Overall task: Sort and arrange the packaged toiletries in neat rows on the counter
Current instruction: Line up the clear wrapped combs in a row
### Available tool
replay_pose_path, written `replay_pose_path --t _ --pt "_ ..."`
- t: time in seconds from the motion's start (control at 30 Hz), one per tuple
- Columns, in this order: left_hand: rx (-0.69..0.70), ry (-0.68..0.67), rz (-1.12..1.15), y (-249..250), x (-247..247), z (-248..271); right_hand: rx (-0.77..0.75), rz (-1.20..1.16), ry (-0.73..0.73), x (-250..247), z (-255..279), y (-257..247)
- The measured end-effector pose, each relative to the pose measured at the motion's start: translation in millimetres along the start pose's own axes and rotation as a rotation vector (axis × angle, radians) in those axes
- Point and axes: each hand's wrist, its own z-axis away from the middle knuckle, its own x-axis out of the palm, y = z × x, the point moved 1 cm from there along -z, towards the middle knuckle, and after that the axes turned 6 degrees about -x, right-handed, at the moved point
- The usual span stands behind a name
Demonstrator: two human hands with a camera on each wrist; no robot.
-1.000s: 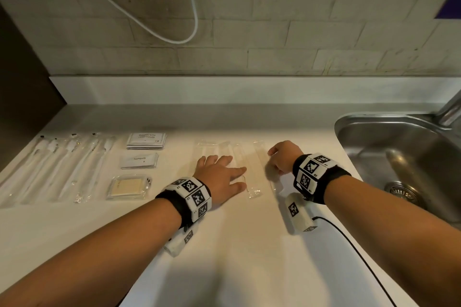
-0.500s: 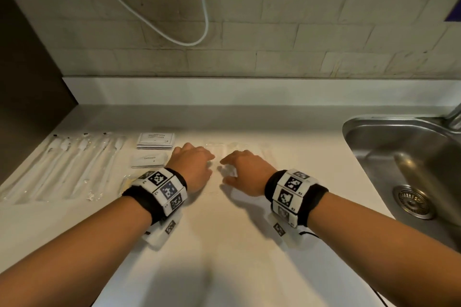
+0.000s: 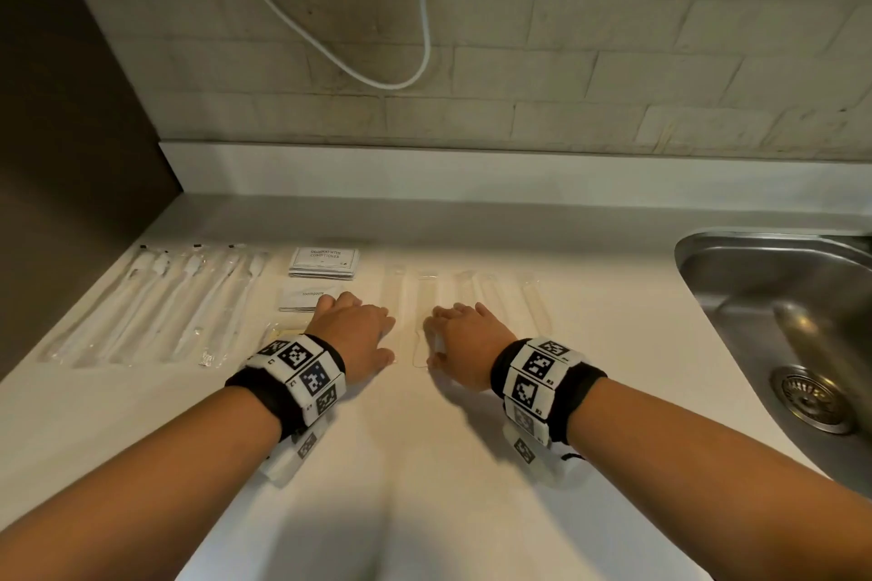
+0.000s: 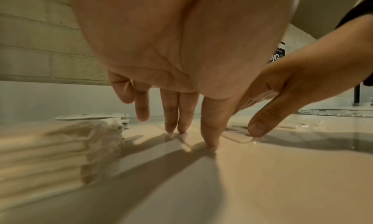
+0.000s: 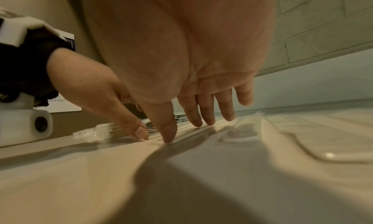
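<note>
A row of long clear-wrapped packets (image 3: 490, 297) lies on the white counter (image 3: 424, 462). My left hand (image 3: 358, 326) rests on the row's left end, straight fingertips (image 4: 175, 128) touching the leftmost packet (image 3: 391, 293). My right hand (image 3: 460, 330) is just to its right, its fingers (image 5: 191, 117) straight and pressing a clear packet (image 3: 427, 311); its thumb (image 4: 257, 127) pins the packet's near end. Left of the hands lie wrapped toothbrushes (image 3: 165, 302), shampoo sachets (image 3: 323, 259), toothpaste sachets (image 3: 302, 297) and a soap pack (image 3: 276, 335), partly hidden by my left wrist.
A steel sink (image 3: 778, 297) is sunk into the counter at the right, its drain (image 3: 809, 396) near my right forearm. A brick wall with a white hose (image 3: 424, 38) stands behind. A dark panel (image 3: 71, 156) closes the left side.
My right hand has moved left from the right end of the clear row to beside my left hand. The left hand shifted a little left. In the last half second both barely moved.
</note>
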Motion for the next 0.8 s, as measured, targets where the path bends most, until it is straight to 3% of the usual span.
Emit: replay_pose_path --t 0.8 --pt "0.011 -0.002 0.036 -5.5 5.4 -3.6 0.015 -0.075 -0.015 -1.4 -2.8 -3.0"
